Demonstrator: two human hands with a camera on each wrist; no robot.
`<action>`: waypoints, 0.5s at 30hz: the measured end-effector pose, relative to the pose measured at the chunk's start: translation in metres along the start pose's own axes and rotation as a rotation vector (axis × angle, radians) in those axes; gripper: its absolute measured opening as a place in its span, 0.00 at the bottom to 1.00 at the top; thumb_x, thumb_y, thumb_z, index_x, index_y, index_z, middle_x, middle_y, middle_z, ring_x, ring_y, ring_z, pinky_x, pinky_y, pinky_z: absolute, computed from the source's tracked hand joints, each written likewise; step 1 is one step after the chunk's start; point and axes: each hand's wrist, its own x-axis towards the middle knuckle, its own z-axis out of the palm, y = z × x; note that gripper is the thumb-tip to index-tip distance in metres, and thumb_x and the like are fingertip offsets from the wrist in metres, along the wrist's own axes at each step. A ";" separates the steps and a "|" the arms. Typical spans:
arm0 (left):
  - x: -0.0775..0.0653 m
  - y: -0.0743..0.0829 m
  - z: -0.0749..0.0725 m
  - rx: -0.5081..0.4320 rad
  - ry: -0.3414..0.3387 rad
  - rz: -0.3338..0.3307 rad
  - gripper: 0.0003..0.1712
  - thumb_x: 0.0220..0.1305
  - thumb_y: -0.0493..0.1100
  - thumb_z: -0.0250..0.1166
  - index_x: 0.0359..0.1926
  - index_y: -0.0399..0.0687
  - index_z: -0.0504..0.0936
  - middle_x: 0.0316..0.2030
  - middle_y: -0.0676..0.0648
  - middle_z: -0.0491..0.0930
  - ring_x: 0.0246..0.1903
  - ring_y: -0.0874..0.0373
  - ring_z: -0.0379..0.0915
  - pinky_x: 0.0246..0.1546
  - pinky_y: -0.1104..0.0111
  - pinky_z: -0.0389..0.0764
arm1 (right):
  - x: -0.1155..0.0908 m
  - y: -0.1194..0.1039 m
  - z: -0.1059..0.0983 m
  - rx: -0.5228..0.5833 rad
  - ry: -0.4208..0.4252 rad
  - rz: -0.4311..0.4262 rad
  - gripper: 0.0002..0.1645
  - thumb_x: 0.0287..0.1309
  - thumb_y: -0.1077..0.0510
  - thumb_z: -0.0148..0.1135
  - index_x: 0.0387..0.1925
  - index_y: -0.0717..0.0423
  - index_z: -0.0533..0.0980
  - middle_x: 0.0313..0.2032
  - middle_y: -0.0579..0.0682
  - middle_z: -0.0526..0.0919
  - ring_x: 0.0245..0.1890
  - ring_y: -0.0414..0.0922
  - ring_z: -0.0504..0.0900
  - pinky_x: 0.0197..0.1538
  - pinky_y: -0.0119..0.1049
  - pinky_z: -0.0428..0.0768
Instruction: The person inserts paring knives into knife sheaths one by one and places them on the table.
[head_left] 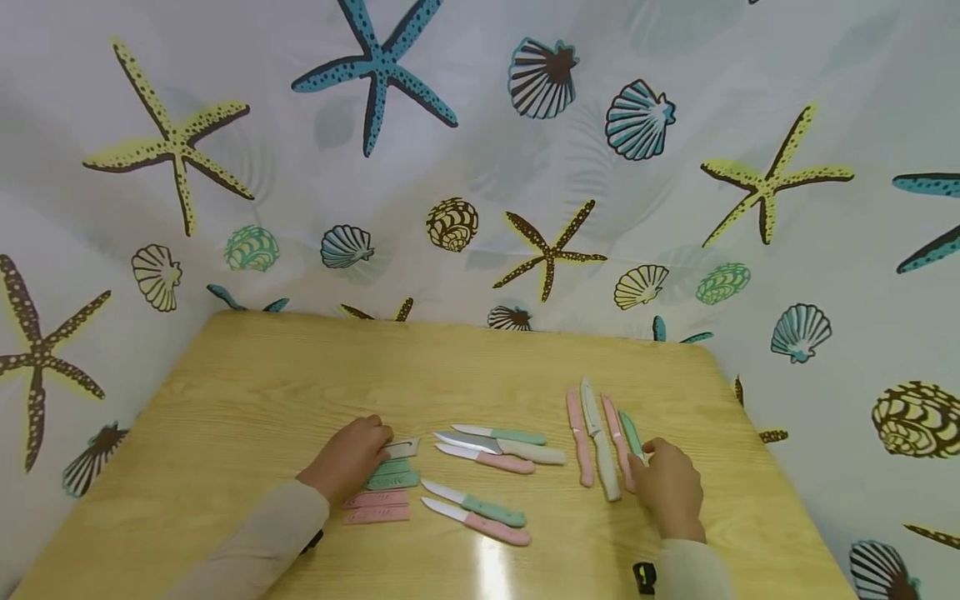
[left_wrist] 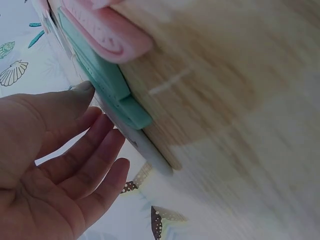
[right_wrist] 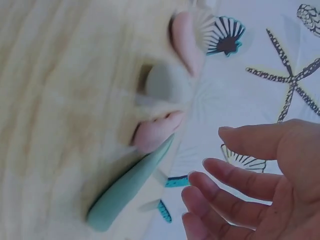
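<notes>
My left hand is at a white sheath-like strip, its fingertips right at the edge, fingers loosely bent in the left wrist view. Two green strips and two pink strips lie just nearer in the same column. Over on the right, my right hand is beside a slim green knife. The right wrist view shows its fingers relaxed and apart from the green knife. Left of that knife lie a pink knife, a longer white one and another pink one.
Between the hands, knives with bare blades lie sideways: a green one, a white one and a pink one. Nearer are another green knife and pink knife. A patterned cloth surrounds the wooden table.
</notes>
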 end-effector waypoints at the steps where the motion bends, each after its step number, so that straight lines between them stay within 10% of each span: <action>1: 0.000 0.000 0.002 0.010 0.003 0.009 0.05 0.60 0.37 0.68 0.37 0.42 0.82 0.31 0.51 0.74 0.32 0.59 0.71 0.33 0.66 0.77 | -0.001 -0.004 0.001 0.005 0.003 -0.014 0.25 0.63 0.54 0.58 0.52 0.73 0.73 0.43 0.70 0.80 0.26 0.53 0.81 0.20 0.40 0.77; 15: 0.006 0.007 0.008 0.229 0.047 0.113 0.13 0.53 0.38 0.73 0.35 0.35 0.80 0.30 0.44 0.75 0.29 0.54 0.73 0.29 0.68 0.80 | -0.006 -0.054 0.031 0.013 0.069 -0.282 0.15 0.55 0.59 0.67 0.41 0.66 0.80 0.33 0.58 0.83 0.21 0.42 0.75 0.21 0.32 0.75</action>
